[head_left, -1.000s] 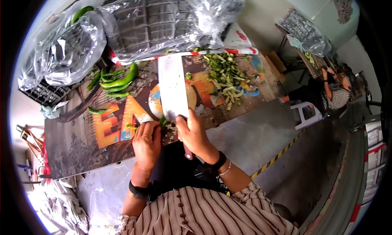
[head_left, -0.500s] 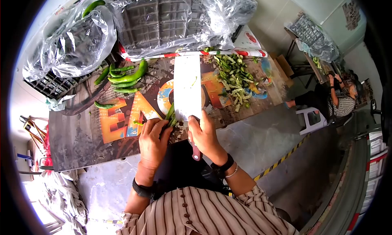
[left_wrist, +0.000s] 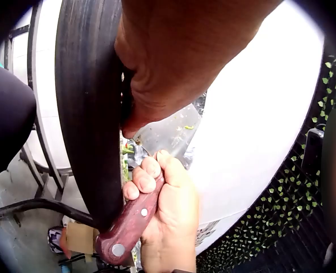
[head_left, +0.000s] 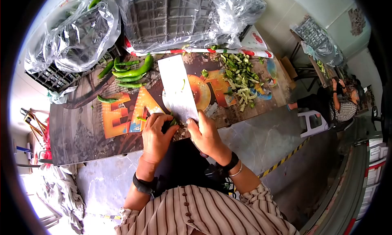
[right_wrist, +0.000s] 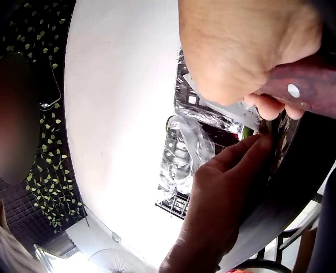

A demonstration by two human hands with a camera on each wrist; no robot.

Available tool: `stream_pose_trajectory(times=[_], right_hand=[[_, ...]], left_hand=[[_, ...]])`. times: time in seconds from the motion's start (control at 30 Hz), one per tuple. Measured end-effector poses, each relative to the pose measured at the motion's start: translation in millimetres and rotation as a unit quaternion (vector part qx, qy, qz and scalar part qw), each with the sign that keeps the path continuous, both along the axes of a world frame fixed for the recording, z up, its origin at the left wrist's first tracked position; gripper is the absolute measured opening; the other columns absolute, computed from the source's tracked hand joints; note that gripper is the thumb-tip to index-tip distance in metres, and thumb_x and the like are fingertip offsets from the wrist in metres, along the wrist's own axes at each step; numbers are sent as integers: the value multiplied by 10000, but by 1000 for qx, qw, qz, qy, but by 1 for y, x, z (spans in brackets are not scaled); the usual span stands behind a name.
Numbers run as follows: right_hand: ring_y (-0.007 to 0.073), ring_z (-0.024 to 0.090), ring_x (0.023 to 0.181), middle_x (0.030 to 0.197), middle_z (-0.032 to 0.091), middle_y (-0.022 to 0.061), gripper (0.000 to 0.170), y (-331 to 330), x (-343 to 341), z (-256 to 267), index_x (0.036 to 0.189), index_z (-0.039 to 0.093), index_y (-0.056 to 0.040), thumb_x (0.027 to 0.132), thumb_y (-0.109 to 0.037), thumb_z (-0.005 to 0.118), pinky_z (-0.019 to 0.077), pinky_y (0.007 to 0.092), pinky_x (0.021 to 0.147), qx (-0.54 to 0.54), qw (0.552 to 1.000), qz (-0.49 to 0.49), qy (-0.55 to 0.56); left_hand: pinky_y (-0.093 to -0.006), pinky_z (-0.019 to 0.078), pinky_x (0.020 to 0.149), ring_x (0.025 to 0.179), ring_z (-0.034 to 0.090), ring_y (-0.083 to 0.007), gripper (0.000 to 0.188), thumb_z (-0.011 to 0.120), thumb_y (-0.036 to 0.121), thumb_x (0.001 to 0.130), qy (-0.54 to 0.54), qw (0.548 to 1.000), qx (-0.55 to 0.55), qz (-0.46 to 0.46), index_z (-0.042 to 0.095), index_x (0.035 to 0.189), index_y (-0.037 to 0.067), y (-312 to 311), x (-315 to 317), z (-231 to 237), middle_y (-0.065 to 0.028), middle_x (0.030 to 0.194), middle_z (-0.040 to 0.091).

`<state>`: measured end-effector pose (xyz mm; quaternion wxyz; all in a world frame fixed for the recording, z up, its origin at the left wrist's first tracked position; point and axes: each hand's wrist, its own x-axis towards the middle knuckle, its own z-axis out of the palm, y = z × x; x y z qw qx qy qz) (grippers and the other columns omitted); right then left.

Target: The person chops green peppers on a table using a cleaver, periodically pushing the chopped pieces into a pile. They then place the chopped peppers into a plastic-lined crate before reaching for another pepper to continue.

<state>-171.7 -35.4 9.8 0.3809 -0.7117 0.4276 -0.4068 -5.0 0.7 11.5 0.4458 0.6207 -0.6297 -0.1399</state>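
The cleaver [head_left: 177,88] slants over the table [head_left: 77,133], its long axis running from the handle [left_wrist: 131,224] near five o'clock to a broad end between eleven and twelve. The right hand [head_left: 208,135] grips the handle; the left hand [head_left: 157,133] pinches a green pepper [head_left: 173,121] on the cleaver's nine-o'clock side. Chopped pepper [head_left: 240,76] lies toward three.

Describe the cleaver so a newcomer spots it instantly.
Start with the table printed with large orange letters. At its near edge, the right hand grips a reddish-brown riveted handle: that's the cleaver. Its broad, pale rectangular blade sets it apart from the green peppers nearby.
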Motion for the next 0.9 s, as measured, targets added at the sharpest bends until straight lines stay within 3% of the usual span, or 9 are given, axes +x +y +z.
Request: stream_pose_trajectory(times=[0.03, 0.27, 0.3, 0.37, 0.43, 0.63, 0.7, 0.73, 0.9], right_hand=[[451, 594, 667, 737, 591, 259, 159, -4, 0, 0, 925, 475, 40, 920, -74, 586, 464, 470, 585, -61, 998, 0, 14], [434, 577, 618, 689, 564, 251, 159, -29, -7, 5, 898, 480, 35, 912, -83, 586, 437, 483, 535, -106, 992, -50, 55], [420, 585, 614, 670, 566, 237, 161, -34, -12, 5, 874, 491, 33, 921, -95, 576, 437, 477, 528, -103, 986, -67, 110], [383, 602, 608, 673, 584, 214, 158, -42, -17, 15, 876, 507, 26, 932, -110, 564, 450, 467, 533, 12, 994, -91, 67], [327, 606, 566, 689, 607, 181, 130, -57, -23, 8, 916, 519, 41, 932, -83, 556, 470, 412, 521, -55, 991, -114, 36], [282, 604, 551, 693, 609, 173, 128, -23, -19, 38, 978, 511, 35, 940, -77, 559, 469, 367, 523, 98, 995, 3, -35], [310, 609, 570, 692, 602, 197, 136, -20, -12, 23, 976, 509, 39, 936, -78, 564, 466, 393, 533, 29, 999, 30, -10], [373, 614, 616, 700, 595, 233, 154, -18, -7, 23, 971, 508, 48, 929, -85, 573, 463, 432, 557, 17, 999, 26, 7], [447, 602, 680, 733, 600, 270, 187, -20, -1, 19, 967, 506, 57, 916, -104, 587, 465, 477, 594, 7, 997, 34, 66]], left_hand=[[-358, 493, 784, 856, 623, -289, 267, 797, 81, 704, 2, 1000, 6, -4, 681, 935, 16, -1, 0, 1, -104, 932, 646], [-371, 506, 778, 870, 633, -288, 244, 798, 116, 719, 2, 1000, 11, -18, 687, 928, 56, -1, 3, -2, -74, 930, 648], [-360, 505, 775, 852, 634, -283, 253, 801, 91, 706, 8, 1000, 4, -19, 683, 923, 38, -2, 2, -2, -87, 926, 650], [-349, 503, 771, 835, 636, -279, 263, 805, 66, 692, 13, 1000, -7, -18, 679, 919, 19, -3, 2, -2, -99, 923, 653], [-340, 507, 762, 825, 637, -272, 263, 808, 67, 694, 12, 1000, 2, -9, 680, 919, 21, -2, 1, -3, -95, 920, 652], [-361, 512, 762, 848, 636, -276, 275, 812, 117, 700, 11, 1000, 8, -9, 681, 935, 61, -2, 2, -4, -72, 919, 643], [-362, 509, 767, 855, 634, -277, 275, 811, 119, 703, 17, 1000, 16, -10, 676, 935, 61, -2, 3, -4, -74, 923, 643], [-361, 509, 766, 856, 633, -276, 278, 811, 119, 703, 17, 1000, 16, -11, 675, 939, 62, -2, 3, -3, -75, 924, 642], [-361, 507, 753, 848, 631, -275, 289, 814, 123, 701, 18, 1000, 16, -16, 657, 935, 62, -3, 4, -4, -77, 916, 638]])
